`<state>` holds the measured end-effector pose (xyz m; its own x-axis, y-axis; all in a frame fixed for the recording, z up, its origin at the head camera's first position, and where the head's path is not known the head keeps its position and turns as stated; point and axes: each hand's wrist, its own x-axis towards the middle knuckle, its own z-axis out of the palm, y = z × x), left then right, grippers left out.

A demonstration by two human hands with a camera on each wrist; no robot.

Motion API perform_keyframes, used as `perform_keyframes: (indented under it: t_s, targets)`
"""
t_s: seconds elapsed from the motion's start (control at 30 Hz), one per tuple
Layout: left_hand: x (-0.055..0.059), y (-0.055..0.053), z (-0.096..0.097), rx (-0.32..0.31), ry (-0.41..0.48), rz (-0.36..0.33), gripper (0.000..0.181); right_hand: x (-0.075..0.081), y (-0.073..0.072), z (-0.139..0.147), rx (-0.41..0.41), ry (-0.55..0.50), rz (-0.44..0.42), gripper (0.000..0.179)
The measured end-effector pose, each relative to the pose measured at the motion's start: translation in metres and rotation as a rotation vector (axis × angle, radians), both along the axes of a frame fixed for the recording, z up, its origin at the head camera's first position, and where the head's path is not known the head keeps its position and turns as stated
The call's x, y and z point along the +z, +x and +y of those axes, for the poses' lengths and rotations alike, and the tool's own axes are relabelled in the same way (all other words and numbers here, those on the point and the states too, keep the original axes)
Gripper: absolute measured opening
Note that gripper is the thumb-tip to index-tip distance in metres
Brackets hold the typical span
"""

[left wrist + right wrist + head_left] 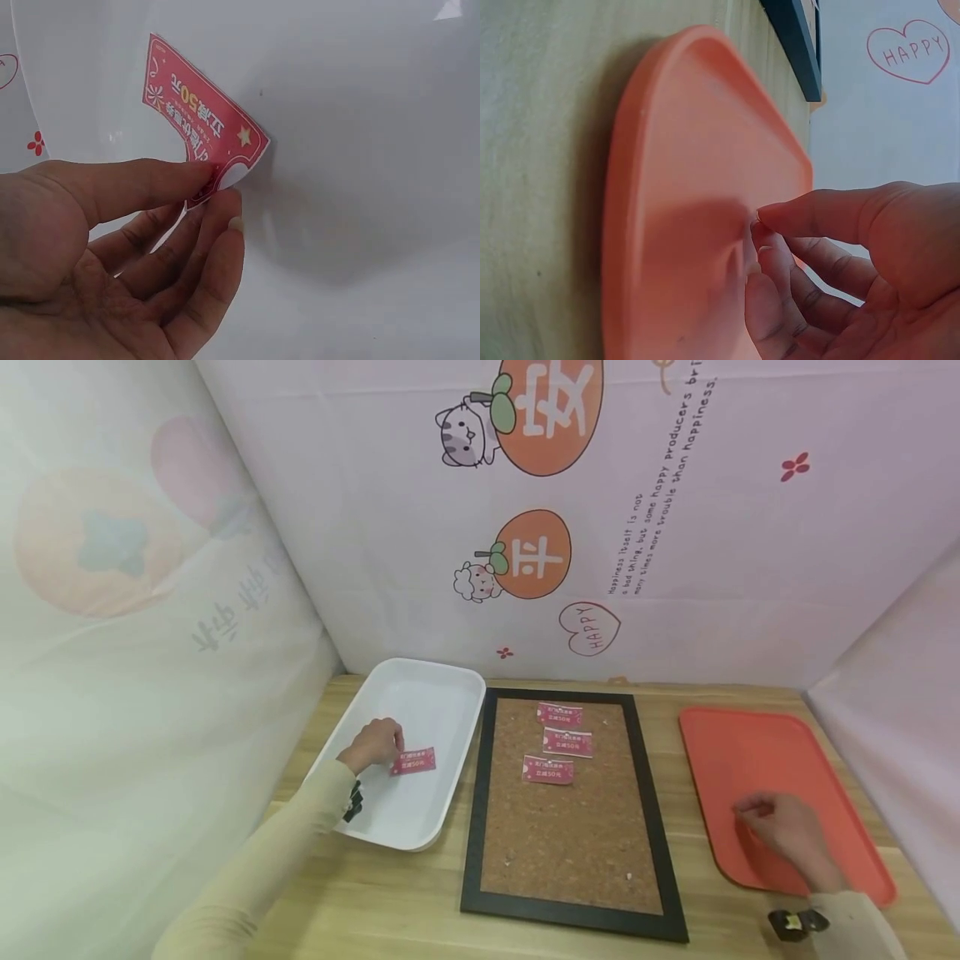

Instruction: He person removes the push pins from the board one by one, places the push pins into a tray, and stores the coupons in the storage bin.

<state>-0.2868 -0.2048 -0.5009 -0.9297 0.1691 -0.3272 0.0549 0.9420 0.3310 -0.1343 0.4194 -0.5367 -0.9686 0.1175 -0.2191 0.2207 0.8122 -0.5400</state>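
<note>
In the head view my left hand (378,743) is over the white tray (401,827), holding a pink paper coupon (415,762). The left wrist view shows the coupon (214,112) pinched by one end between thumb and fingers, its sheet bent into a curve. My right hand (783,827) is above the red tray (750,752). Thumb and index fingertips meet there, and a tiny pale thing (757,215) shows at their tips, too small to name. Between the trays lies a black-framed cork board (562,843) with several matching coupons in its upper part, the lowest coupon (548,770) tilted slightly.
Small pale specks (628,877) dot the cork near its corners. The wooden table (375,902) carries both trays and the board side by side. A printed cloth (675,635) hangs behind, with more cloth at left and right.
</note>
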Motion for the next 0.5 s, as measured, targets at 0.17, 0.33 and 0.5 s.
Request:
perform_keyframes:
  t_s: [0.17,0.33,0.5]
  targets:
    - [-0.003,0.001,-0.002,-0.014,-0.006,-0.034,0.009,-0.004,0.0,0.0,0.009,0.019,0.008,0.022]
    - [-0.005,0.001,-0.002,-0.005,-0.008,-0.043,0.011,-0.003,0.001,0.001,0.004,0.022,0.018,0.026]
    - [-0.005,0.001,-0.002,-0.005,-0.036,-0.044,0.013,0.005,0.0,0.001,-0.002,0.024,0.008,0.034]
